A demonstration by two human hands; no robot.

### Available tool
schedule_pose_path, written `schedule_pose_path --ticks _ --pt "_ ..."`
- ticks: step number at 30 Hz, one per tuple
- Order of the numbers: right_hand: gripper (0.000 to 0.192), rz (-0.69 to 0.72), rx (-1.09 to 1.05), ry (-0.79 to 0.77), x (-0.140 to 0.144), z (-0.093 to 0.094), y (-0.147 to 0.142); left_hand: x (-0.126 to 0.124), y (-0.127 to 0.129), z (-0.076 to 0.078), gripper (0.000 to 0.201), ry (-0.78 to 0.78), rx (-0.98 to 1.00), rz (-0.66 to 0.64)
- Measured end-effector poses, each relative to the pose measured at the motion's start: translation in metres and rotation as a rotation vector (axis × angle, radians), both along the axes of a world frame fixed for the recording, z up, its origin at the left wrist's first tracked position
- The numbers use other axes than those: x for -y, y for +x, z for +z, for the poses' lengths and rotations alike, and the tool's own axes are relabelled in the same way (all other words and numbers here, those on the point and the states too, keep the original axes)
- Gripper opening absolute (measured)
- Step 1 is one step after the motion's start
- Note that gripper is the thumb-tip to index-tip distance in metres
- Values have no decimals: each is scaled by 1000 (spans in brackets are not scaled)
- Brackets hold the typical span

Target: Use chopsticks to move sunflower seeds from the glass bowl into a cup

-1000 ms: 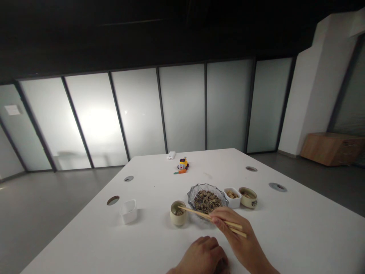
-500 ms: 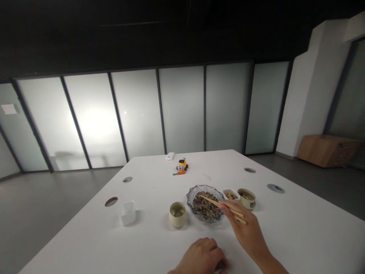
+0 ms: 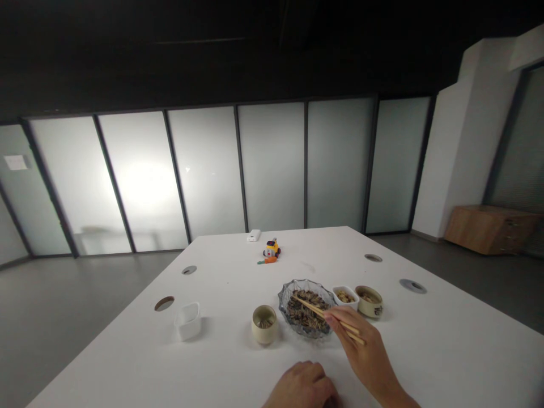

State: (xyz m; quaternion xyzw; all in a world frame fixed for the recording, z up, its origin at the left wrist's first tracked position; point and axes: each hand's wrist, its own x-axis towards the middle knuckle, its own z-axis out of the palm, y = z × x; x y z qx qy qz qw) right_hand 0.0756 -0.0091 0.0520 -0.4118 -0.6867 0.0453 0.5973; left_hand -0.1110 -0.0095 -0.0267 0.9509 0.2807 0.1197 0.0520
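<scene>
A pair of wooden chopsticks is gripped in my right hand, tips down among the dark striped sunflower seeds. These seeds lie in a scalloped clear glass bowl. Just left of the bowl stands a cream ceramic cup with a few seeds at its bottom. My left hand rests on the table near its front edge, below the bowl. Its fingers are curled in, and whatever they may hold is hidden.
Right of the bowl are a white dish of pale brown pieces and a second ceramic cup. A white square container stands left. Farther back lie an orange-handled screwdriver, a yellow toy vehicle and a white box-like object.
The view has tipped slightly, so the table's things sit a little lower. The chopstick tips have shifted slightly left within the seeds. My left hand stays curled in nearly the same place.
</scene>
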Motion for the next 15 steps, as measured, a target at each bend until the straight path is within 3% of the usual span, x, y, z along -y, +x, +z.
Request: schedule_pose_path --ticks 5,9,15 --pt "27 -15 -44 5 3 7 1 -9 4 -24 23 92 52 -7" --pt "28 61 -144 -109 7 12 -2 -17 8 -40 23 172 70 13" --pt "34 253 -140 -275 18 24 -14 -24 11 -45 30 238 47 -4"
